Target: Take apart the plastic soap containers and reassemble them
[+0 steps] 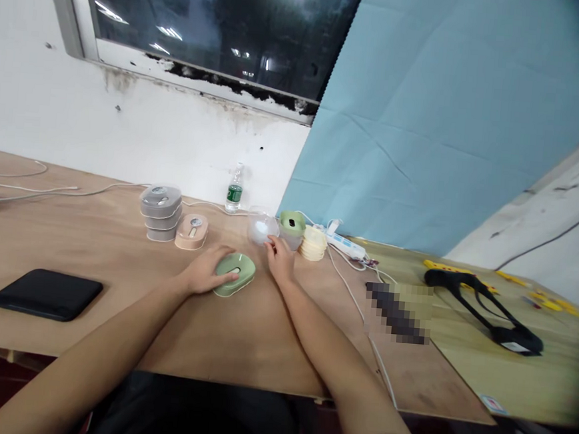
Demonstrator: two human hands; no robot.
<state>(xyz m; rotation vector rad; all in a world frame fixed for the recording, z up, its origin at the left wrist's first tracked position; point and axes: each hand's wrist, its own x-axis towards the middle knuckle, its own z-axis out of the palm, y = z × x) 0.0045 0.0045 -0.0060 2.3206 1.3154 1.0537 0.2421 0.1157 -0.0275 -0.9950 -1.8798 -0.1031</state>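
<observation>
Lying midway between the front and back edges of the tabletop: one green box. Handling, as judged: light, stiff, perhaps slippery plastic, not very fragile; you would best take hold by opposite side walls, clear of the top. Your left grip is closed around its left side, thumb over the top, fingers on the far side. Appearance: low, rounded corners, glossy top with a dark slot and pale piece, pale lower rim. Your right grip, nearer the back edge: fingertips at a clear bowl; whether they pinch it, you cannot tell.
</observation>
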